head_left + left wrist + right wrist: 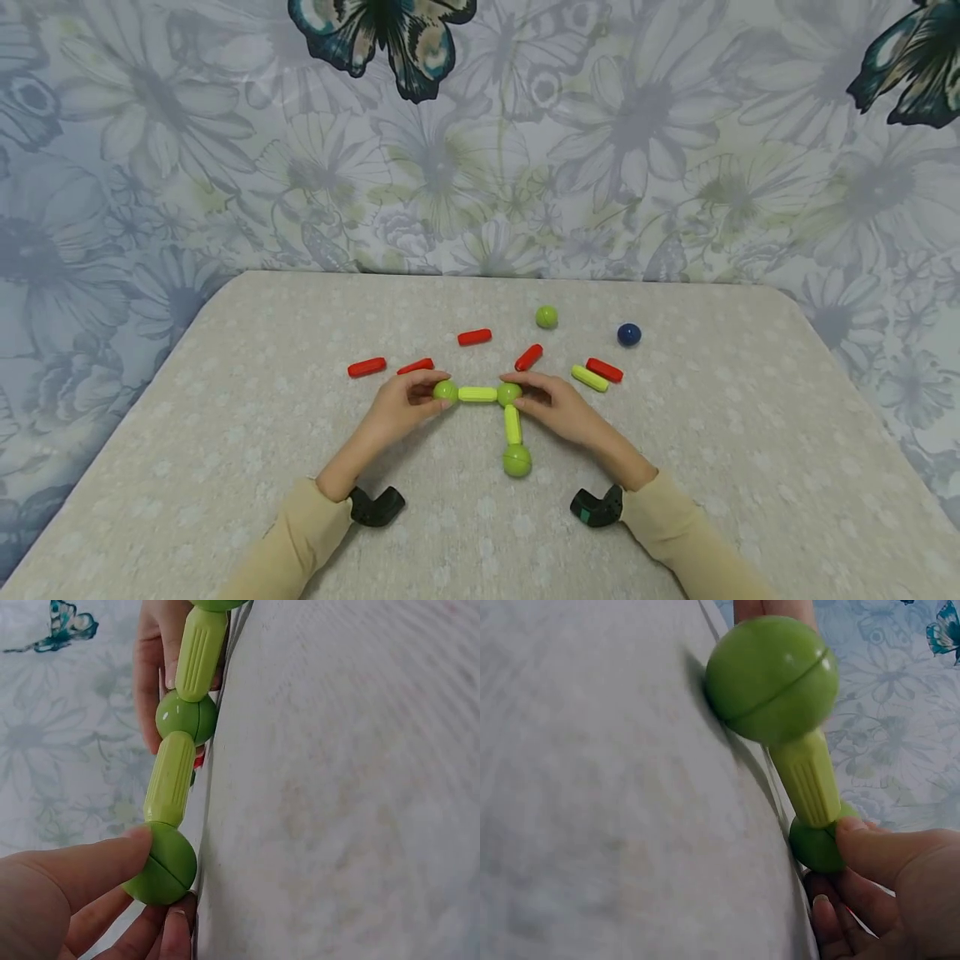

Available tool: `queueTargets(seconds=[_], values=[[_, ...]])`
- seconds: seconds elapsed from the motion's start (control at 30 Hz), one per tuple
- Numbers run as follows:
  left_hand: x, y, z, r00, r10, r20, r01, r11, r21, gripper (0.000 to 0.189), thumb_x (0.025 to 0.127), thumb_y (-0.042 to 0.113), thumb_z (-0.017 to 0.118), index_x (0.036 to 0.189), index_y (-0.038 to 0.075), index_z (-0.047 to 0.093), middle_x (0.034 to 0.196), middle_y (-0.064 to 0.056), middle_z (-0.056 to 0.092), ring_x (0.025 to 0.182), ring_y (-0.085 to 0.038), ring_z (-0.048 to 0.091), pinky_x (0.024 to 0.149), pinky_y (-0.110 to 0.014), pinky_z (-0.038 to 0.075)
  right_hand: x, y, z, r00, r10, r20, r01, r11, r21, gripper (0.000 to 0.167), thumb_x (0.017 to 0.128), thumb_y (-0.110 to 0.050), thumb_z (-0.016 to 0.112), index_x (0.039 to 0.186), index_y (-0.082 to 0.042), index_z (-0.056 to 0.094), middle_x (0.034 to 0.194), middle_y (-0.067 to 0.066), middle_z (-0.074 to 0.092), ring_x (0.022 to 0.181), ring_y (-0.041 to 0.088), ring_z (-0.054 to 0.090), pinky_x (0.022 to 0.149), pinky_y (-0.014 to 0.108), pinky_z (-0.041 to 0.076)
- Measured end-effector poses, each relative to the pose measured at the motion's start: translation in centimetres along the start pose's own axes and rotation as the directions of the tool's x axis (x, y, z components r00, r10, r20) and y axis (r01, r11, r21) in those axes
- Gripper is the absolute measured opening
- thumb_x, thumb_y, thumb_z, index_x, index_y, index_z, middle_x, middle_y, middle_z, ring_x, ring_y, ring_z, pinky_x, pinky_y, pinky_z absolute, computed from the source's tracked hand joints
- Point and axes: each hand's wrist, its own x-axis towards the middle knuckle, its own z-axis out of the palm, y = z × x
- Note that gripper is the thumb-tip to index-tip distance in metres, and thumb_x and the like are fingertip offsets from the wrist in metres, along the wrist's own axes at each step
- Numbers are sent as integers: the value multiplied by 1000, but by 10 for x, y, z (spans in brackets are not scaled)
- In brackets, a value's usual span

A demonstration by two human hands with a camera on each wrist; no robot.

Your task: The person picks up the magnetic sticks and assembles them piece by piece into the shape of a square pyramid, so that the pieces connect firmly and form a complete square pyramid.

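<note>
In the head view, an L-shaped piece, three green balls joined by two yellow-green rods, is seen at the middle of the table. The left ball is grasped between thumb and fingers of the left hand, and the corner ball is pinched by the right hand; between them the left rod is set, while the near rod and near ball are touched by neither hand. Red rods, a loose yellow-green rod, a loose green ball and a dark blue ball are scattered farther off. In the left wrist view, lengthwise grooves are shown on the rods and seams on the balls; hard, light plastic may be supposed, stiff and not easily crushed. The smooth balls may be slightly slippery, and a surer hold is probably offered by the grooved rods. In the right wrist view, the corner ball is held close to its joint with the near rod, thumb set against curled fingers; the joint, probably the weakest spot, is best steadied there. Whether the near ball is borne by the table cannot be told; if unsupported, it might swing when the piece is lifted.
</note>
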Motion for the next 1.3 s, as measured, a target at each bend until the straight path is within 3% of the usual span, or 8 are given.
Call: queueTargets(seconds=[0.1, 0.23, 0.4, 0.6, 0.8, 1.1, 1.2, 1.3], values=[[1, -1, 2, 1000, -9, -5, 9, 1000, -3, 38, 83, 2, 71, 119, -4, 61, 113, -15, 61, 97, -26, 61, 78, -30, 51, -3, 4, -2, 1000, -7, 31, 7, 1000, 10, 36, 91, -3, 60, 126, -1, 57, 126, 11, 56, 111, 25, 52, 88, 41, 44], [-2, 1, 6, 998, 15, -60, -15, 1000, -5, 47, 83, 0, 70, 126, -6, 54, 124, -20, 55, 108, -31, 56, 87, -34, 48, -4, 5, 0, 1000, 5, 1, -5, 1000, -3, 34, 90, -9, 63, 124, -7, 61, 124, 6, 58, 107, 20, 54, 85, 35, 46], [-34, 17, 23, 993, 49, -105, -44, 998, 45, 61, 83, 2, 71, 136, -5, 42, 137, -19, 43, 124, -32, 42, 95, -40, 41, -2, 2, 4, 999, 0, -36, 0, 1000, -5, 32, 89, -10, 64, 121, -9, 63, 120, 3, 60, 103, 16, 56, 83, 32, 47], [-62, 28, 43, 999, 25, -26, -25, 999, -24, 56, 84, 10, 71, 132, -6, 47, 131, -17, 50, 120, -29, 47, 92, -35, 44, -1, -4, 12, 990, -29, -140, 21, 998, -56, 31, 87, -9, 67, 117, -6, 65, 113, 5, 63, 94, 17, 59, 77, 31, 50], [-62, 23, 51, 997, 70, 29, -71, 997, 38, 56, 80, 13, 76, 127, -5, 53, 115, -11, 60, 104, -22, 57, 82, -33, 50, -6, -11, 21, 978, -8, -210, -14, 995, -101, 30, 81, -11, 74, 110, -7, 68, 100, 1, 66, 85, 14, 61, 71, 29, 50], [-60, 16, 38, 986, 108, 130, -116, 991, 61, 47, 77, 15, 79, 120, 5, 62, 106, 0, 62, 93, -14, 59, 78, -27, 50, -12, -21, 5, 986, -24, -167, -13, 976, -215, 28, 85, -16, 71, 111, -7, 68, 99, 2, 67, 86, 14, 60, 70, 31, 48], [-59, 14, 30, 975, 118, 189, -128, 991, 42, 42, 79, 14, 77, 117, 7, 64, 109, 0, 62, 97, -14, 59, 81, -27, 49, -18, -20, -13, 965, -27, -260, -46, 962, -269, 26, 85, -12, 70, 110, -5, 68, 101, 6, 66, 87, 17, 59, 70, 34, 47], [-58, 12, 24, 957, 138, 257, -150, 988, 29, 38, 80, 15, 76, 116, 8, 65, 110, 1, 62, 99, -14, 58, 84, -28, 48, -27, -14, -33, 923, -25, -385, -107, 942, -318, 23, 85, -8, 70, 107, -2, 69, 99, 9, 65, 85, 21, 59, 66, 35, 47]])
